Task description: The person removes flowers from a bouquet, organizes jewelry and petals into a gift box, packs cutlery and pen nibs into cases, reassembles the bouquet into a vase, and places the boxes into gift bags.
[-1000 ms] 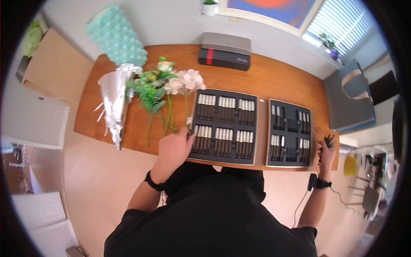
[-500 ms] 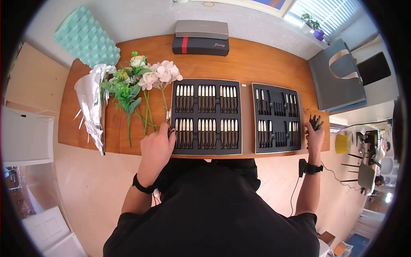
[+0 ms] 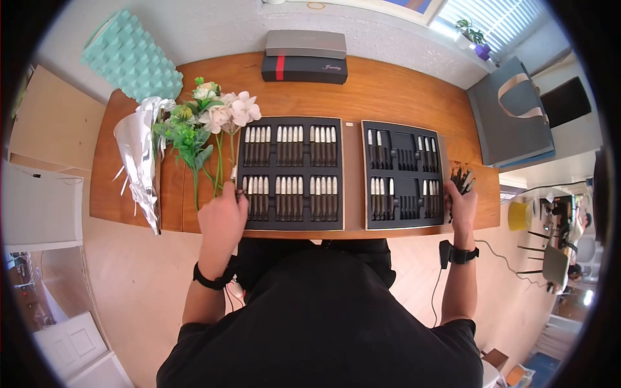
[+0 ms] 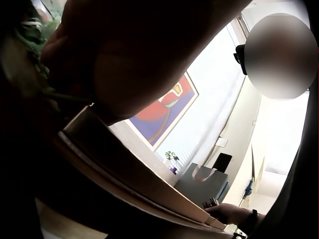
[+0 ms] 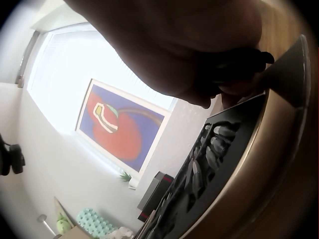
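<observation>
A wide case lies unfolded near the table's front edge, its left tray [image 3: 290, 171] and right tray [image 3: 394, 174] both lined black. Rows of silver-tipped dark pieces [image 3: 289, 197] fill the left tray; some slots on the right hold none. My left hand [image 3: 222, 216] grips the case's left edge, its fingertips partly hidden. At the right edge, my right hand [image 3: 461, 210] holds a bundle of thin dark pieces [image 3: 463, 180] against the case side. The right wrist view shows my right hand [image 5: 189, 55] above the case rim [image 5: 259, 144], its fingers in shadow.
Artificial flowers [image 3: 220, 116] and a silver foil wrap [image 3: 137, 155] lie left of the case. A teal studded vase [image 3: 132, 58] leans behind them. Against the wall sits a black and grey box [image 3: 304, 68]; a grey bag [image 3: 511, 123] stands at the right.
The unfolded case has slid left along the table, with both hands moving left beside it. The pale flowers have shifted slightly left. Earlier, the head view also turned and came closer.
</observation>
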